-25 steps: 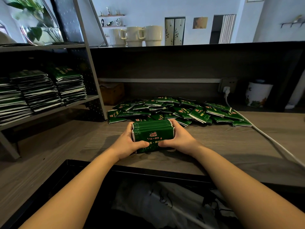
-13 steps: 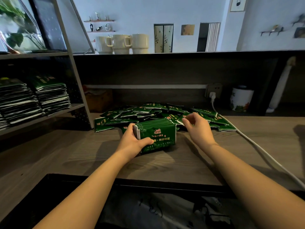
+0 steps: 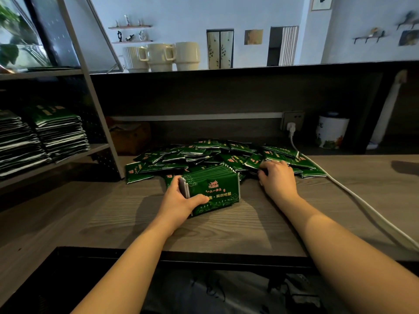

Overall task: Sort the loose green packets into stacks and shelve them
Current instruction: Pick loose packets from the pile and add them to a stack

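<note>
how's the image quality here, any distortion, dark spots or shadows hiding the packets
Head view: wide-angle bending bows the counter ledge and shelf frame; the loose packets are dim but readable; the held stack and both hands' outlines are sharp; soft arm shadows fall on the desk.

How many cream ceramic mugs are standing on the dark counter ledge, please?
3, in a touching row on the ledge: the left cream ceramic mug, the middle mug and the right mug. None seems hidden.

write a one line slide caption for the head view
Left hand holds a packet stack on edge; right hand reaches into the loose pile.
</note>
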### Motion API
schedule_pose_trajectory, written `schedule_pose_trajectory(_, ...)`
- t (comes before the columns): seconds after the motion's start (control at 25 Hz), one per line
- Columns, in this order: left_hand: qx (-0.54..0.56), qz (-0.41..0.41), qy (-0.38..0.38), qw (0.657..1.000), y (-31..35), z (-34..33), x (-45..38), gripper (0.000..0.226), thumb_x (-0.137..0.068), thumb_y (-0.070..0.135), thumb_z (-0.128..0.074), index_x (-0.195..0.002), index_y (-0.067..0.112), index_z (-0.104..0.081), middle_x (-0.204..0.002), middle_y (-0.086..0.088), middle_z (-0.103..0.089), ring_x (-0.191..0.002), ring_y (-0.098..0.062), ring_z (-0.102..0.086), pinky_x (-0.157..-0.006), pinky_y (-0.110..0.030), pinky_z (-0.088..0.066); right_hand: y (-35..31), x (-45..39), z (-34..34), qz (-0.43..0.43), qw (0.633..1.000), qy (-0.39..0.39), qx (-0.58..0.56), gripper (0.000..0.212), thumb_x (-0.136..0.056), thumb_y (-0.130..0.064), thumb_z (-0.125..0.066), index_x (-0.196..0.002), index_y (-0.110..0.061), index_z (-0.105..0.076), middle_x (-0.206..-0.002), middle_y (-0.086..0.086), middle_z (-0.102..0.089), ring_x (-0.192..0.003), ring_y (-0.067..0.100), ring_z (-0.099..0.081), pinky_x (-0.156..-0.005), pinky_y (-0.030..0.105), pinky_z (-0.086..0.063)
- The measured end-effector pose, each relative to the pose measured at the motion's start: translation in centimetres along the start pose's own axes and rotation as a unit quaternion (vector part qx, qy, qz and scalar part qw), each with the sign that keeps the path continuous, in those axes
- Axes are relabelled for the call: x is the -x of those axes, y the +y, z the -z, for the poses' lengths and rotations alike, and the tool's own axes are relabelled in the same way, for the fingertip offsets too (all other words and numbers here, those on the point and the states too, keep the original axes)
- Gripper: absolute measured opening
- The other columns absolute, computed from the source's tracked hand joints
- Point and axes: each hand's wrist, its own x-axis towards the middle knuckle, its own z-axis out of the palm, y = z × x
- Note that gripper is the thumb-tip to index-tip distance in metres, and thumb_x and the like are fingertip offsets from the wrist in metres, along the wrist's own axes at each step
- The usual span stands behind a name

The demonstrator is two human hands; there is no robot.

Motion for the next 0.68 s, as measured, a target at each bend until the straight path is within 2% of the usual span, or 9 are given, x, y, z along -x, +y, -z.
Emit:
schedule_pose_trajectory(0.12,0.000,-0.001,0.008,1.000,0.0,0.0,0.1,0.074,-0.074,0.033,-0.088,-0.129,0.033,-0.039,-0.121,0.010,-0.048,-0.110,-0.016,-0.049,-0.090,-0.035,-0.042,-0.5,0.8,0.9,-0.037,0.986,0.055,-0.150,0.018,-0.095,-0.016,-0.058,-0.107,-0.009,-0.069,-0.095,0.004,-0.069,-0.091,0.026,-0.062,-0.073,0.034,-0.047)
schedule_pose_trajectory(0.2,-0.001,-0.004,0.006,1.000,0.0,0.0,0.1,0.062,-0.074,0.033,-0.088,-0.112,0.040,-0.040,-0.107,0.019,-0.045,-0.098,-0.006,-0.047,-0.081,-0.027,-0.040,-0.9,1.1,2.0,-0.108,0.940,0.087,-0.311,0.010,-0.094,-0.013,-0.058,-0.096,-0.016,-0.067,-0.083,-0.003,-0.065,-0.078,0.022,-0.062,-0.061,0.023,-0.047)
schedule_pose_trajectory(0.24,-0.002,-0.004,0.004,1.000,0.2,0.0,0.3,0.061,-0.073,0.033,-0.089,-0.109,0.041,-0.040,-0.103,0.022,-0.043,-0.096,-0.005,-0.046,-0.080,-0.026,-0.039,-1.1,1.1,2.6,-0.152,0.890,0.105,-0.417,0.011,-0.094,-0.009,-0.058,-0.091,-0.017,-0.066,-0.082,-0.002,-0.065,-0.078,0.021,-0.063,-0.059,0.017,-0.049)
schedule_pose_trajectory(0.28,-0.002,-0.005,0.001,1.000,0.2,0.0,0.3,0.064,-0.073,0.034,-0.089,-0.116,0.038,-0.041,-0.105,0.021,-0.044,-0.101,-0.008,-0.046,-0.085,-0.028,-0.038,-1.4,1.1,3.3,-0.198,0.820,0.112,-0.525,0.014,-0.093,-0.005,-0.057,-0.088,-0.016,-0.064,-0.086,0.002,-0.066,-0.084,0.022,-0.065,-0.061,0.017,-0.053)
schedule_pose_trajectory(0.36,-0.004,-0.003,0.005,1.000,0.2,0.1,0.4,0.087,-0.072,0.037,-0.089,-0.141,0.025,-0.038,-0.118,0.014,-0.042,-0.114,-0.014,-0.041,-0.092,-0.034,-0.036,-1.4,1.6,4.2,-0.263,0.676,0.077,-0.685,0.015,-0.094,0.002,-0.053,-0.091,-0.010,-0.062,-0.096,0.010,-0.065,-0.097,0.026,-0.066,-0.070,0.027,-0.060)
schedule_pose_trajectory(0.4,-0.007,-0.004,0.009,1.000,0.2,0.1,0.5,0.094,-0.071,0.039,-0.089,-0.146,0.022,-0.034,-0.121,0.013,-0.040,-0.116,-0.014,-0.039,-0.093,-0.035,-0.035,-1.2,2.0,4.4,-0.276,0.621,0.043,-0.733,0.016,-0.093,0.005,-0.051,-0.091,-0.008,-0.060,-0.100,0.012,-0.063,-0.102,0.028,-0.064,-0.074,0.032,-0.061)
schedule_pose_trajectory(0.48,-0.012,-0.007,0.012,1.000,0.4,0.1,0.7,0.099,-0.070,0.042,-0.089,-0.149,0.021,-0.032,-0.124,0.012,-0.040,-0.117,-0.014,-0.039,-0.093,-0.035,-0.035,-1.0,3.1,4.5,-0.283,0.547,-0.019,-0.788,0.016,-0.092,0.007,-0.050,-0.089,-0.007,-0.057,-0.108,0.014,-0.062,-0.111,0.031,-0.060,-0.077,0.035,-0.061)
schedule_pose_trajectory(0.6,-0.022,0.004,0.009,1.000,0.6,0.2,0.8,0.104,-0.065,0.049,-0.090,-0.148,0.021,-0.034,-0.135,0.005,-0.045,-0.121,-0.017,-0.042,-0.098,-0.037,-0.038,-0.9,3.9,4.9,-0.281,0.494,-0.064,-0.821,0.010,-0.093,-0.003,-0.052,-0.101,-0.006,-0.057,-0.110,0.014,-0.062,-0.103,0.028,-0.062,-0.069,0.031,-0.060)
schedule_pose_trajectory(0.68,-0.036,0.008,-0.004,0.999,1.0,0.3,1.0,0.111,-0.051,0.063,-0.087,-0.141,0.022,-0.039,-0.139,0.001,-0.048,-0.128,-0.022,-0.045,-0.104,-0.040,-0.041,-1.2,4.1,5.1,-0.262,0.496,-0.123,-0.819,0.019,-0.093,-0.010,-0.049,-0.111,-0.008,-0.056,-0.104,0.013,-0.066,-0.089,0.023,-0.067,-0.061,0.027,-0.058)
